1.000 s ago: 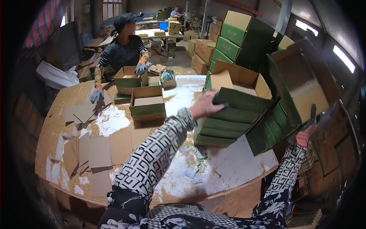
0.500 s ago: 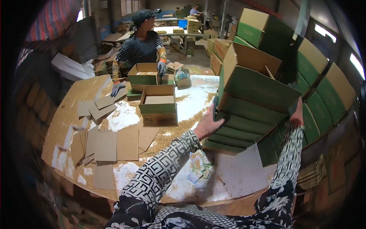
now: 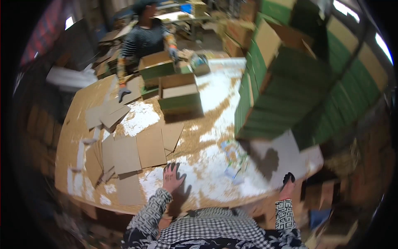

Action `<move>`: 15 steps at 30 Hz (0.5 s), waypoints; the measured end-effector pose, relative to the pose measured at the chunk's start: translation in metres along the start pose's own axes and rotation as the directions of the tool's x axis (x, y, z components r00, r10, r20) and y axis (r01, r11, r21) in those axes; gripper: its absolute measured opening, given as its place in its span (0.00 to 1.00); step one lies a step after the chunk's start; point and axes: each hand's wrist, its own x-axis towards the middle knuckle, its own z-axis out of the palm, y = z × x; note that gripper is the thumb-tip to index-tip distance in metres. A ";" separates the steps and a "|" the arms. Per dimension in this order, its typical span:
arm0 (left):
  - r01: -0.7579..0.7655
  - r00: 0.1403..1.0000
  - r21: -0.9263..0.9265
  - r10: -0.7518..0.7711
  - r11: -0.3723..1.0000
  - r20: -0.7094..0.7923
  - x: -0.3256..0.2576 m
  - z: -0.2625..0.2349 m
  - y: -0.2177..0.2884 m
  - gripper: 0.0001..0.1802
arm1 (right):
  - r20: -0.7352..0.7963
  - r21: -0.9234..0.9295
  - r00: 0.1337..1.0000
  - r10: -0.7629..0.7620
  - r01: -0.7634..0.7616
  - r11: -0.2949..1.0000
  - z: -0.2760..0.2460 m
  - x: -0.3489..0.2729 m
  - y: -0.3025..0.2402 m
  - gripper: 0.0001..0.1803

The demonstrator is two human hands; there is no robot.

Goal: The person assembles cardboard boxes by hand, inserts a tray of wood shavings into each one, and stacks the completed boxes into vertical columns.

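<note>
Cardboard sheets (image 3: 139,151) — flat, brown — lie beside open left hand (image 3: 172,176).

A: What packaging is on the bench (image 3: 215,166)?

B: A big stack of green boxes (image 3: 286,91) stands at its right side, blurred, with a brown cardboard flap open at the top. Near the middle sits a smaller green box (image 3: 180,97), squat and rectangular, its brown flaps open.

A: Anything farther back?

B: Another green box (image 3: 156,68) with a brown top lies at the far edge, under a co-worker's gloved hand (image 3: 173,53). Behind the bench, more brown and green cartons (image 3: 244,29) are stacked.

A: And nearer?

B: Flat brown cardboard sheets (image 3: 137,151) lie spread on the left half, overlapping. By the near right edge lies a small printed wrapper (image 3: 232,153), pale with green; its details are too blurred to tell.
</note>
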 end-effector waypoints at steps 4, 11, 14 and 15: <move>-0.076 0.957 0.028 0.065 0.997 0.283 -0.077 0.006 -0.068 0.43 | 0.162 -0.064 0.894 0.418 -0.413 0.908 -0.103 -0.167 0.113 0.11; -0.300 0.863 0.134 0.208 0.945 0.460 -0.115 0.006 -0.072 0.38 | -0.178 -0.679 0.665 0.725 -0.617 0.399 -0.185 -0.367 0.154 0.20; -0.334 0.849 0.250 0.175 0.909 0.498 -0.120 -0.008 -0.071 0.37 | -0.159 -0.850 0.713 0.683 -0.451 0.273 -0.177 -0.413 0.127 0.22; -0.304 0.852 0.239 0.151 0.922 0.502 -0.124 -0.006 -0.065 0.37 | -0.198 -0.832 0.704 0.682 -0.488 0.263 -0.194 -0.437 0.135 0.22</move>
